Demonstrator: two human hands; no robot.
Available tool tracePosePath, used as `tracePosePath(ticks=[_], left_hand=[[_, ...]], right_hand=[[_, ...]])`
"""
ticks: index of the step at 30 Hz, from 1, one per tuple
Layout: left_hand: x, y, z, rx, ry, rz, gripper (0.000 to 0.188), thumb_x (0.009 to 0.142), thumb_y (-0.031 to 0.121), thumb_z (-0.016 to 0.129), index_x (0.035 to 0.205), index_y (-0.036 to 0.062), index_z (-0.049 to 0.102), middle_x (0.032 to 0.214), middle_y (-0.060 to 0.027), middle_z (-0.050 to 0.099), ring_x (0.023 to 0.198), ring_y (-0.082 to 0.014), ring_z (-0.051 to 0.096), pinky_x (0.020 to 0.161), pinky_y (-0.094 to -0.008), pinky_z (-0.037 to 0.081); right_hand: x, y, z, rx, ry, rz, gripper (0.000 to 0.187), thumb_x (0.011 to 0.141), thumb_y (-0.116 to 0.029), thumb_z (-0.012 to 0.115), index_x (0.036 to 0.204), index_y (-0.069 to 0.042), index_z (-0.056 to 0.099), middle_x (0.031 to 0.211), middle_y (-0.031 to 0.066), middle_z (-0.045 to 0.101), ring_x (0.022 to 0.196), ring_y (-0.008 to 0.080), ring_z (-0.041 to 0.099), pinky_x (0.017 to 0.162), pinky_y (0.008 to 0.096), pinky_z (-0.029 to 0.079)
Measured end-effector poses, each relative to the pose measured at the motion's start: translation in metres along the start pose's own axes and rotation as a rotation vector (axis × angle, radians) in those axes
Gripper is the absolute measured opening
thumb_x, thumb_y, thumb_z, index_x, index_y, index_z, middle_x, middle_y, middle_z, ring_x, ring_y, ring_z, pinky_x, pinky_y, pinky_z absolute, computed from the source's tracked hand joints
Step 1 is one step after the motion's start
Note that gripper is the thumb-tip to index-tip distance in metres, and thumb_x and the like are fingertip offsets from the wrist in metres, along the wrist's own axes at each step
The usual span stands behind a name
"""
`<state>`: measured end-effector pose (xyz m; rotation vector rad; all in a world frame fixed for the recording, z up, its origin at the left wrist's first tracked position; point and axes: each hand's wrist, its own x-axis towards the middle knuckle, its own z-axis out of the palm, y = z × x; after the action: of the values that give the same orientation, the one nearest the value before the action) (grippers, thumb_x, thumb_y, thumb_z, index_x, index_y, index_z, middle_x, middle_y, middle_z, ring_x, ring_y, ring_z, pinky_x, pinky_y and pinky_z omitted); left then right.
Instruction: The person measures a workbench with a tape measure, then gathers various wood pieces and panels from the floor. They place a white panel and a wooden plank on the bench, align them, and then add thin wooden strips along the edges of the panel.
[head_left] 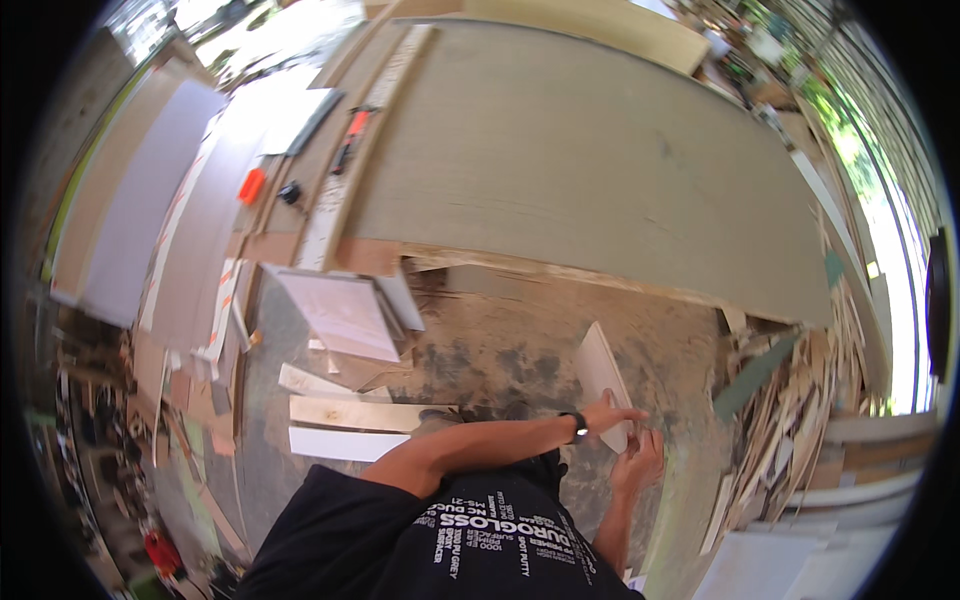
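A narrow, pale wooden board (597,368) is held on a slant in front of my body, right of centre, above the dusty floor. My left hand (606,416), with a dark watch on its wrist, reaches across to the right and grips the board near its lower end, one finger stretched past the edge. Just below it, my right hand (642,460) is closed at the board's near corner. Its fingertips are partly hidden, so any small thing between them cannot be made out.
Beyond lies a large sheet-topped table (600,160), with an orange-and-black tool (352,135) on a strip at its left. White-faced panels (345,315) lean below it. Cut boards (365,413) lie on the floor at left. Thin offcuts (770,440) pile up at right.
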<state>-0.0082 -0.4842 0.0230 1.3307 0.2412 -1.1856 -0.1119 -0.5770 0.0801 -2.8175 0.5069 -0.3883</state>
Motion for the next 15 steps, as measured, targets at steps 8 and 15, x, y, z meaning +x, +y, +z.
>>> tracePosePath(ticks=[8, 15], left_hand=[[-0.02, 0.005, 0.16, 0.143, -0.159, 0.334, 0.046, 0.078, 0.016, 0.062, 0.116, -0.0076, 0.052, 0.079, -0.0216, 0.067, 0.071, -0.0292, 0.068, 0.063, -0.0388, 0.054], [-0.03, 0.095, 0.153, -0.008, -0.288, 0.362, 0.028, 0.074, 0.005, 0.06, 0.099, -0.0079, 0.064, 0.083, -0.0108, 0.067, 0.07, -0.0171, 0.063, 0.061, -0.0299, 0.051]], right_hand=[[-0.047, 0.065, -0.161, 0.477, -0.204, 0.204, 0.035, 0.087, -0.01, 0.068, 0.12, -0.001, 0.066, 0.108, 0.0152, 0.065, 0.095, 0.0323, 0.064, 0.077, 0.0371, 0.051], [-0.109, 0.313, -0.09, 0.011, 0.552, 1.199, 0.059, 0.093, -0.048, 0.061, 0.12, 0.004, 0.064, 0.12, 0.0205, 0.064, 0.113, 0.0285, 0.06, 0.097, 0.0404, 0.048]])
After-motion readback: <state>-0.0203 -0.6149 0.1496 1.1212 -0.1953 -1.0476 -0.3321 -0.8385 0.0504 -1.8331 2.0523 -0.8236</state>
